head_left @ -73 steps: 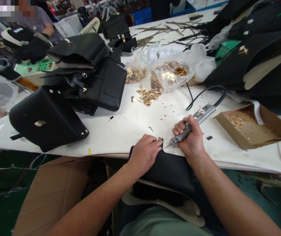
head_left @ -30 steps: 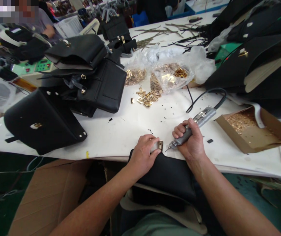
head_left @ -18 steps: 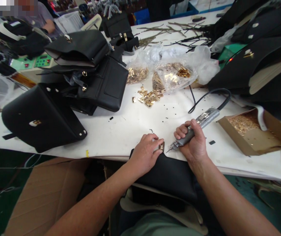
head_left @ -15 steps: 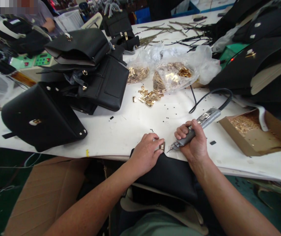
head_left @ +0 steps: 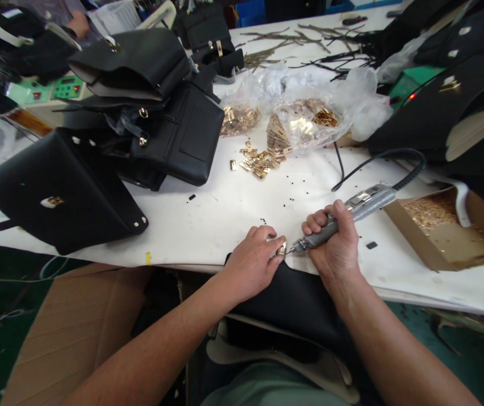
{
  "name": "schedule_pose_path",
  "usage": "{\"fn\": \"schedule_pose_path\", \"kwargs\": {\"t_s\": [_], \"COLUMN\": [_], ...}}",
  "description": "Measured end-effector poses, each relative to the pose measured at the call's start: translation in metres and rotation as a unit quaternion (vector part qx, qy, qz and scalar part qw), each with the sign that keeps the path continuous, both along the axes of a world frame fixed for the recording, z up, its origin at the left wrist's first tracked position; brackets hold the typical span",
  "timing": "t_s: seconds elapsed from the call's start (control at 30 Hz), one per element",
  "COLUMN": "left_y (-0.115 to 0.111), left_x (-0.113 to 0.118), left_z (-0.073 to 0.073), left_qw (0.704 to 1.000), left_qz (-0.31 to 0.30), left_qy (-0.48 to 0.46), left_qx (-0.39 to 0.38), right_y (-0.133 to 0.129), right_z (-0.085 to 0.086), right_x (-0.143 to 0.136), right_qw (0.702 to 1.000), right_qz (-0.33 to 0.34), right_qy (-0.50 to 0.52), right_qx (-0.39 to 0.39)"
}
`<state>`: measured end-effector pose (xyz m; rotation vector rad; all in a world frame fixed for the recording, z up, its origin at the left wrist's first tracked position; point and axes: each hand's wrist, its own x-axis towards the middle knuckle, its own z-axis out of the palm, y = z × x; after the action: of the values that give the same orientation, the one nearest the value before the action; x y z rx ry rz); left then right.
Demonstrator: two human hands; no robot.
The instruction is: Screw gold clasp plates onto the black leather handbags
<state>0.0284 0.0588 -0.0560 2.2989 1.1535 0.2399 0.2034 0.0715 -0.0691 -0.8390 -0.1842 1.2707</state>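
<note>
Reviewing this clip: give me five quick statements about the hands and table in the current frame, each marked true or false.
1. The right hand grips a corded power tool. True.
2. The left hand holds nothing. False: it holds a gold-coloured fitting at the edge of a black bag.
3. The tool's tip points toward that fitting. True.
4. Loose metal pieces lie on the white table. True.
5. The shallow box stands left of both hands. False: it stands to their right.
</note>
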Motion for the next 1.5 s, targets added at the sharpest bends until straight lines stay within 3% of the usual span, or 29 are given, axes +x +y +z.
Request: {"fn": "schedule_pose_path", "kwargs": {"t_s": [0.63, 0.8, 1.07, 1.4, 1.5], "left_y": [-0.003, -0.003, -0.005, -0.002, -0.003], "left_x": [0.002, 0.002, 0.001, -0.001, -0.001], "left_z": [0.001, 0.0, -0.001, -0.018, -0.016], "left_qw": [1.0, 1.0, 0.999, 0.998, 0.998], "left_qz": [0.001, -0.001, -0.01, -0.011, -0.013], "left_qy": [0.02, 0.025, 0.042, 0.034, 0.032], "left_qx": [-0.003, 0.003, 0.011, 0.047, 0.052], "right_y": [-0.002, -0.008, -0.022, -0.016, -0.013], "right_z": [0.004, 0.007, 0.003, 0.011, 0.015], "right_x": [-0.009, -0.015, -0.021, -0.025, -0.024], "right_qw": [0.999, 0.994, 0.92, 0.858, 0.857], "right_qz": [0.005, 0.001, 0.085, 0.187, 0.208], "right_qy": [-0.037, -0.099, -0.359, -0.453, -0.448], "right_qx": [0.004, 0.052, 0.129, 0.157, 0.146]}}
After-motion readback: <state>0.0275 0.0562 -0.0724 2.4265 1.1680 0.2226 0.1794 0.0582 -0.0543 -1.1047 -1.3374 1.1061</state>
